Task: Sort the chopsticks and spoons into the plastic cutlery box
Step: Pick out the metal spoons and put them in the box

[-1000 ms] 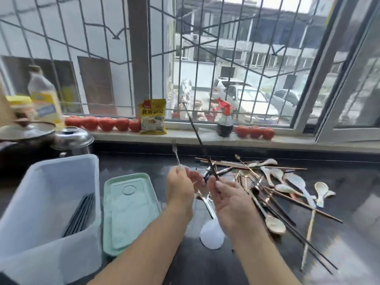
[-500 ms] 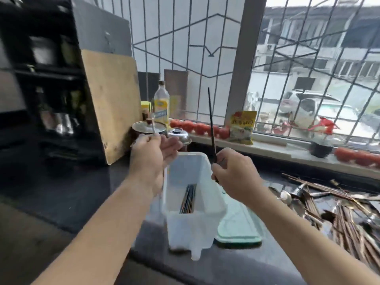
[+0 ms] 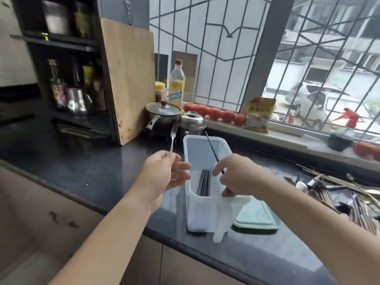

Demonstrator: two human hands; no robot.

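One white plastic box [image 3: 207,214], dark chopsticks [image 3: 204,182] bundled inside, right hand [image 3: 236,176] pinching one black chopstick [image 3: 211,150], left hand [image 3: 164,175] pinching one fork [image 3: 173,135]

Left hand [image 3: 164,173] raised at mid-frame, thumb and forefinger pinching a fork [image 3: 173,136] upright, remaining fingers extended to the right. Right hand [image 3: 236,175] palm down, fingers curled, gripping a black chopstick [image 3: 211,149] tilted up and away; both forearms bare.

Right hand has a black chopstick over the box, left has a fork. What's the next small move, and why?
Probably lower the right hand and lay its black chopstick beside the dark chopsticks already in the plastic box. It is tilted above the opening. The left hand pinches a fork outside the box.
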